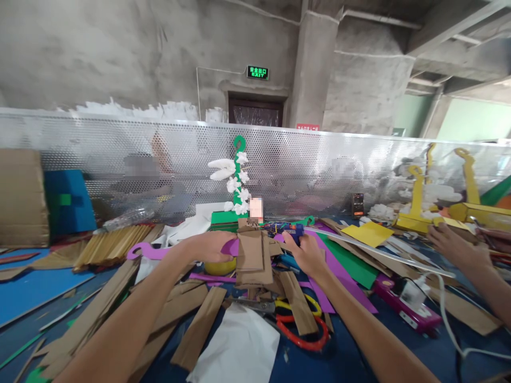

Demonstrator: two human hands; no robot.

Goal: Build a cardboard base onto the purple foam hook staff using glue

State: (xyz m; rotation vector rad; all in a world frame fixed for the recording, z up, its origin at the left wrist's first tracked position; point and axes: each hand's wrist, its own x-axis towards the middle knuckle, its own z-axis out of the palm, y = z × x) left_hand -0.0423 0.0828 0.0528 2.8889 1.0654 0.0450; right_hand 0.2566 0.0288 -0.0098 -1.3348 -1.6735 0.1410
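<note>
My left hand [217, 246] is closed on a purple hook-ended strip [148, 251], which passes behind my forearm and shows again at my fingers. A layered brown cardboard piece [250, 254] meets the strip's right end; whether they are joined I cannot tell. My right hand [305, 252] grips a dark blue glue gun [294, 231], its nozzle pointing left toward the top of the cardboard. Below the hands lie red-handled scissors [305, 340] and a yellow scissor handle [317, 303], partly under a cardboard strip [298, 303]. A yellow round thing [219, 267] is partly hidden behind my left hand.
A green hooked stand with white flowers [239, 181] rises behind, before a perforated metal screen [179, 186]. To the right are a magenta power strip [407, 306], a phone [357, 205], yellow stands [415, 202] and another person's hand [459, 244]. Cardboard scraps and white paper [235, 346] litter the table.
</note>
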